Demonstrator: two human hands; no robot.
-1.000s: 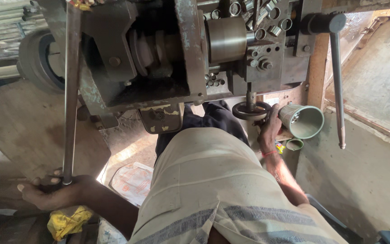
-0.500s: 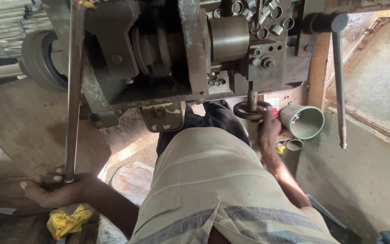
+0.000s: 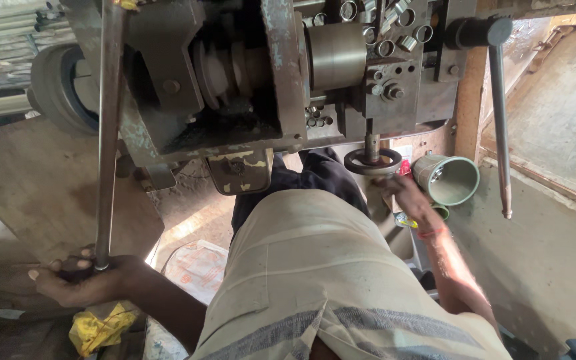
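My left hand (image 3: 78, 281) is closed around the lower end of a long steel lever bar (image 3: 107, 133) that rises to the top of a grimy metal machine (image 3: 235, 80). My right hand (image 3: 408, 199) reaches just below a small round handwheel (image 3: 372, 162) on a short shaft at the machine's right side; its fingers touch or nearly touch the wheel's rim, and I cannot tell if it grips. A grey-green open-ended pipe piece (image 3: 449, 180) stands right beside that hand. A smooth steel cylinder (image 3: 337, 57) sits in the machine above.
Several short metal rings (image 3: 388, 23) lie in a tray on top of the machine. A second long handle (image 3: 499, 127) hangs at the right. A rubber wheel (image 3: 58, 87) is at the left, a yellow rag (image 3: 100, 328) below my left hand.
My right hand has slid a little lower under the handwheel. The left hand keeps its hold on the lever bar. The view has shifted slightly.
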